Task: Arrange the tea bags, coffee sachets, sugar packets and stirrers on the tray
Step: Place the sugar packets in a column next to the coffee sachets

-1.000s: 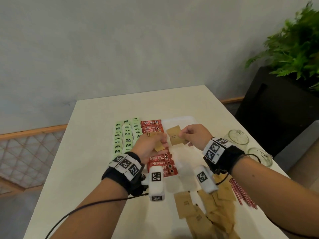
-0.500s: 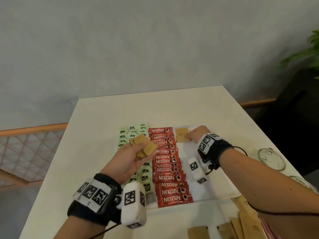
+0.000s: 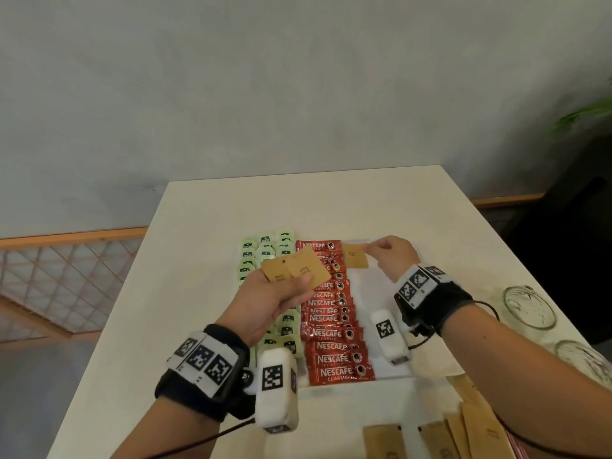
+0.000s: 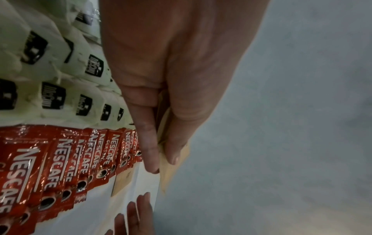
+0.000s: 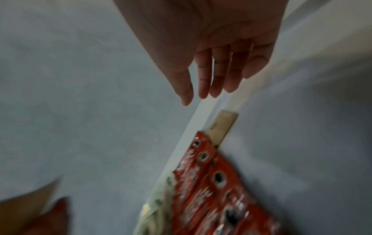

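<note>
The left hand [image 3: 265, 303] is raised above the tray [image 3: 374, 286] and pinches a small fan of brown sugar packets [image 3: 296, 270] between thumb and fingers. The right hand [image 3: 392, 256] hovers at the far edge of the tray with fingers extended and relaxed, grasping nothing; its fingertips are just beside one brown sugar packet [image 3: 354, 256] lying flat on the tray. That packet lies at the far end, directly right of the column of red coffee sachets [image 3: 334, 326]. Green tea bags [image 3: 265, 246] fill the columns on the left. More brown packets [image 3: 440, 438] lie on the desk [image 3: 205, 260] near the person, off the tray.
</note>
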